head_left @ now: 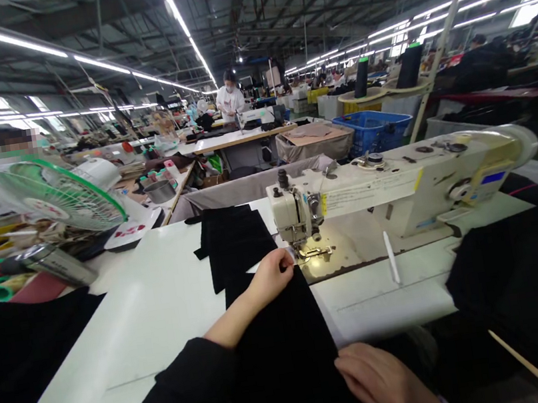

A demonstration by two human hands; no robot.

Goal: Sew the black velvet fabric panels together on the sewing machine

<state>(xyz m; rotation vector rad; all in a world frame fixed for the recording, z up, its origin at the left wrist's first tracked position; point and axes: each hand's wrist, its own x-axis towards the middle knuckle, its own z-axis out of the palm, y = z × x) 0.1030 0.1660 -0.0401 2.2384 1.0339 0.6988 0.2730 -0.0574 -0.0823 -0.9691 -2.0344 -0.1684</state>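
Observation:
A long piece of black fabric (282,354) runs from the sewing table (158,272) down toward my lap. My left hand (274,275) is closed in a pinch at the fabric's edge, just left of the presser foot (314,252) of a white sewing machine (348,189). Lower down, my right hand (383,376) grips the right edge of the same fabric, its fingers pressed together and partly hidden. More black fabric pieces (237,243) lie beyond my left hand. A white pen-like stick (391,257) rests on the machine bed.
At the left stand a green-rimmed fan (60,192) and a metal flask (58,263) lying tilted. Black cloth hangs at the left (20,360) and right (535,290). A blue crate (374,132) and thread cones (409,66) are behind the machine. A person in white (230,101) stands farther back.

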